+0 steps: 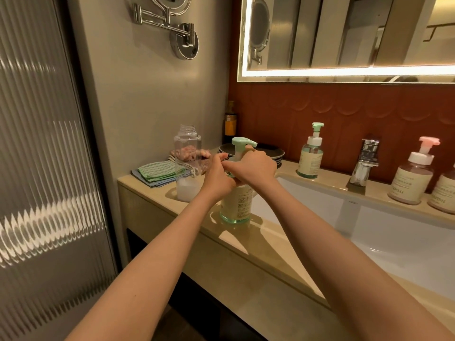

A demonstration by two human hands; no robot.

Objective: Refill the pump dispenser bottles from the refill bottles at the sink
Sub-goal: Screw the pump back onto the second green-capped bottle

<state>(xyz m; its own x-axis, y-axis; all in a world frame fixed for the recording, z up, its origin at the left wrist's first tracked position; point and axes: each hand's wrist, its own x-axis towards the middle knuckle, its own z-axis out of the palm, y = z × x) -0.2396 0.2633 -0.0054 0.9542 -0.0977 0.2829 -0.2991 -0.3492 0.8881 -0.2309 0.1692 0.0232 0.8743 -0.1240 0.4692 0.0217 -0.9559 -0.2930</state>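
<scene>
A green-tinted pump dispenser bottle [236, 205] with a mint-green pump head stands on the beige counter [258, 244] left of the sink. My left hand [218, 177] grips its shoulder. My right hand [253, 167] is curled round the pump collar, just below the head. To the left stands an uncapped clear refill bottle [187, 163] with a little whitish liquid at the bottom. A second green pump bottle [310, 153] stands behind the sink, and a pink-capped pump bottle [412, 175] stands to the right of the tap.
The white sink basin [384, 232] lies to the right, with a chrome tap [364, 161] behind it. Folded cloths [157, 172] and stacked dark plates [270, 150] sit in the back left corner. A ribbed glass door [44, 168] stands at left.
</scene>
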